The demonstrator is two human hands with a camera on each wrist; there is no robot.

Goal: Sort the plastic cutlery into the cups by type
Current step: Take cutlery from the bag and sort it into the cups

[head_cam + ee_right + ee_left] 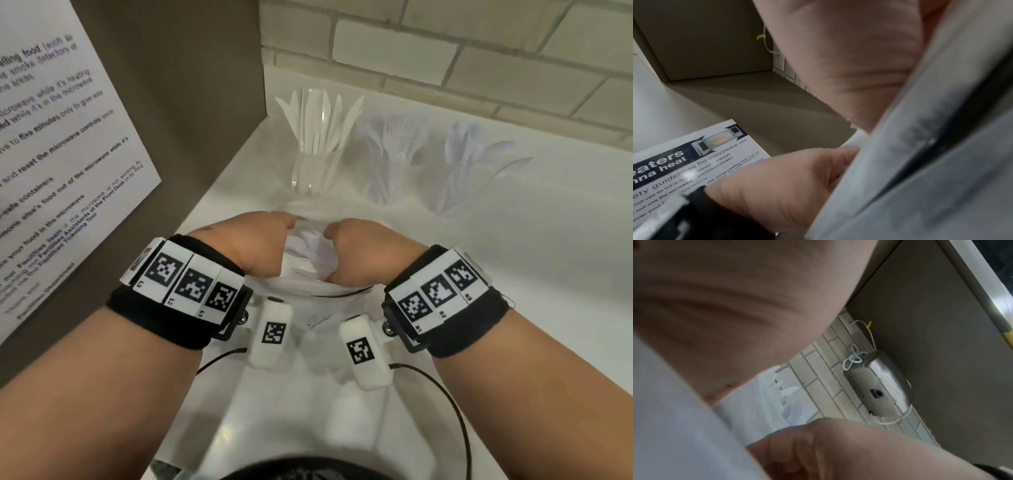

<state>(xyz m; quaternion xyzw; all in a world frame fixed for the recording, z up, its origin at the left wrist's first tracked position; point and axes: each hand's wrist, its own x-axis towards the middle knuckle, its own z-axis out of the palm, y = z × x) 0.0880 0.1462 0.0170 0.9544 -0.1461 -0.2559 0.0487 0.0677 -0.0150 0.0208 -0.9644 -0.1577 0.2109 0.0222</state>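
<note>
Three clear cups stand at the back of the white counter: the knife cup [318, 154], the fork cup [390, 161] and the spoon cup [469, 171]. In front of them lies a white plastic bag [318, 308] with loose white cutlery [308, 243] showing in its mouth. My left hand [260, 240] grips the bag's left edge with fingers curled over it, and my right hand [356, 246] grips the right edge. The fingertips are hidden inside the bag. The right wrist view shows the left hand [781, 186] curled over the white edge [900, 162]. Knife tips [789, 390] show in the left wrist view.
A brown side panel with a microwave notice [61, 154] closes off the left. A tiled wall [479, 51] runs behind the cups. White counter [513, 274] stretches to the right. A steel appliance [877, 386] with a white cable hangs under the cabinet.
</note>
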